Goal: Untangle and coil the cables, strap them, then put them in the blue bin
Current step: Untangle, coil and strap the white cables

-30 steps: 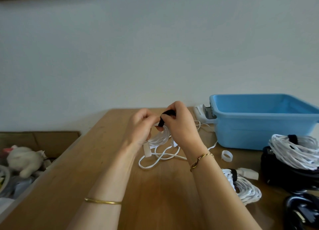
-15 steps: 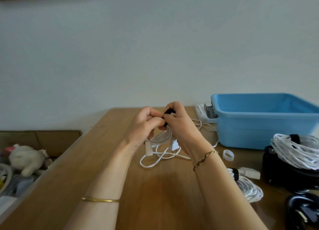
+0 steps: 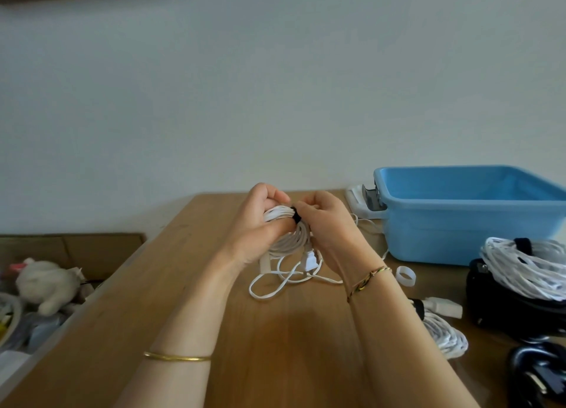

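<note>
Left hand (image 3: pixel 260 223) clamps the white cable coil (image 3: pixel 288 239) above the far bench (image 3: pixel 291 346), left of the blue bin (image 3: pixel 459 223); right hand (image 3: pixel 324 226) pinches the black strap (image 3: pixel 295 215) around it; light, floppy stuff, I'd say, best held at the strap.

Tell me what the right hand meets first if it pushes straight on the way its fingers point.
The right hand points left: first the black strap it pinches on the white coil, then probably the left hand.
</note>
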Available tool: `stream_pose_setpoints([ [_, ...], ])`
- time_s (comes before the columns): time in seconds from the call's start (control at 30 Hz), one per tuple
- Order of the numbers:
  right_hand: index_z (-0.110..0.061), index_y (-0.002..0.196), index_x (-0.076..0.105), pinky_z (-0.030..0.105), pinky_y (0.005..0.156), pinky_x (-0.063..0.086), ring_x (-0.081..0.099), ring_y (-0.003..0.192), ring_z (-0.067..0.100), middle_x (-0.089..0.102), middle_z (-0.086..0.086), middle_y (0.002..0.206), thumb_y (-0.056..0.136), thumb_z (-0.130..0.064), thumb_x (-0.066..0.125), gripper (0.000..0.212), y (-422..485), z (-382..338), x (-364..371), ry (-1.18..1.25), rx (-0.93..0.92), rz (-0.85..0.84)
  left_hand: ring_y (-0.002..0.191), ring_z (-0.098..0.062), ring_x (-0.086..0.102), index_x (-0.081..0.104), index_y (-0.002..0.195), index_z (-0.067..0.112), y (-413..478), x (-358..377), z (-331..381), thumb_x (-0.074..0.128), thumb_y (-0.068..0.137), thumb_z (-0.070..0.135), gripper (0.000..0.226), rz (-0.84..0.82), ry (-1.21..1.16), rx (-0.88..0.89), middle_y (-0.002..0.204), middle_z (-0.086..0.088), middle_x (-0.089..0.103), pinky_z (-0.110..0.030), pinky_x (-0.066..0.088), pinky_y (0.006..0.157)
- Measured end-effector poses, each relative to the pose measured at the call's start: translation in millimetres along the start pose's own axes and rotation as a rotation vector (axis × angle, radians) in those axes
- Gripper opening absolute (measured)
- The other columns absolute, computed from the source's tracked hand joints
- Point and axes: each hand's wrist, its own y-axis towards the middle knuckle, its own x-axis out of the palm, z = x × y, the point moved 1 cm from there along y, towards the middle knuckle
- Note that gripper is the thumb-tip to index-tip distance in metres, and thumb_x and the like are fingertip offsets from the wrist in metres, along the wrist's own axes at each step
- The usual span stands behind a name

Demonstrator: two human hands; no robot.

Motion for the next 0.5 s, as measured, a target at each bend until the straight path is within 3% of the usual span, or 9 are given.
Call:
stream_pose_setpoints([
  [0.2,-0.014,0.072,0.046,0.024,0.056,0.036,0.045,0.059,0.010,0.050,-0.005,0.064,0.091,-0.010,0.049,0.020,-3.7,-4.9,-1.2,-0.177,-0.136,0.012,0.090,-0.018,0.064,0.047,0.098,0.026,0.6,-2.7,-0.8,0.062,0.085,-0.005,0.037,-0.049,0.139,0.059,0.103,-0.006,0.064,-0.028,0.050,0.083],
  [0.27,-0.015,0.072,0.043,0.023,0.056,0.034,0.042,0.057,0.008,0.048,-0.008,0.060,0.093,-0.011,0.047,0.022,-4.4,-2.6,-1.4,-0.188,-0.151,-0.003,0.087,-0.014,0.064,0.049,0.096,0.025,0.4,-1.8,0.3,0.061,0.085,-0.005,0.034,-0.056,0.201,0.075,0.100,-0.007,0.065,-0.024,0.050,0.078],
  [0.37,-0.013,0.077,0.043,0.025,0.057,0.037,0.045,0.057,0.009,0.051,-0.006,0.060,0.094,-0.012,0.044,0.017,-4.6,0.1,-0.4,-0.166,-0.129,-0.014,0.065,-0.001,0.059,0.053,0.096,0.012,-0.8,0.6,4.1,0.058,0.086,-0.007,0.022,-0.062,0.249,0.100,0.079,-0.003,0.064,-0.013,0.046,0.062],
  [0.5,-0.013,0.081,0.042,0.025,0.057,0.037,0.044,0.057,0.008,0.051,-0.003,0.064,0.096,-0.011,0.040,0.015,-4.7,0.4,-0.1,-0.145,-0.118,-0.024,0.068,-0.004,0.061,0.052,0.096,0.015,-0.5,0.8,4.6,0.059,0.089,-0.001,0.019,-0.062,0.263,0.078,0.078,0.001,0.065,-0.015,0.046,0.063],
])
